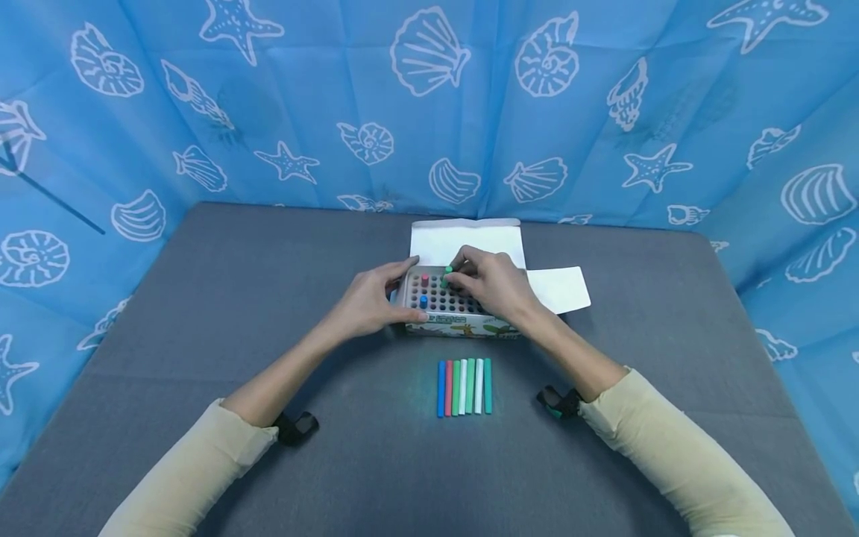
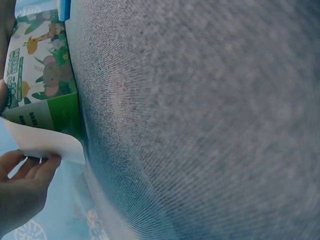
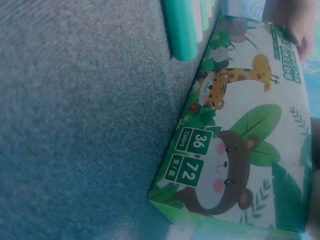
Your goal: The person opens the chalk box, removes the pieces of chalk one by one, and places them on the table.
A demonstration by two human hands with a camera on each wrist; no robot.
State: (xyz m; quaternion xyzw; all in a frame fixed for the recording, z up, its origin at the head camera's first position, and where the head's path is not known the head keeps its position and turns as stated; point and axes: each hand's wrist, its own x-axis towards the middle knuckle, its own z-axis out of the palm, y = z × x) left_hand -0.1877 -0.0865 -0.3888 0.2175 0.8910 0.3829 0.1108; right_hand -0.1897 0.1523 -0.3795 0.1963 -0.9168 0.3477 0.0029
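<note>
A chalk box printed with cartoon animals stands on the table, its lid folded back and a grid of round holes on top. My left hand grips the box's left end, thumb at the front edge and fingers toward the back; the left wrist view shows fingers against a white flap. With thumb and fingers my right hand pinches a green chalk stick, upright at the grid. A red chalk and a blue chalk stick up from holes. My right hand covers the grid's right part.
In front of the box lies a row of several chalk sticks, blue, red, green, white and teal. A white side flap extends right of the box. A blue shell-patterned curtain hangs behind the grey table.
</note>
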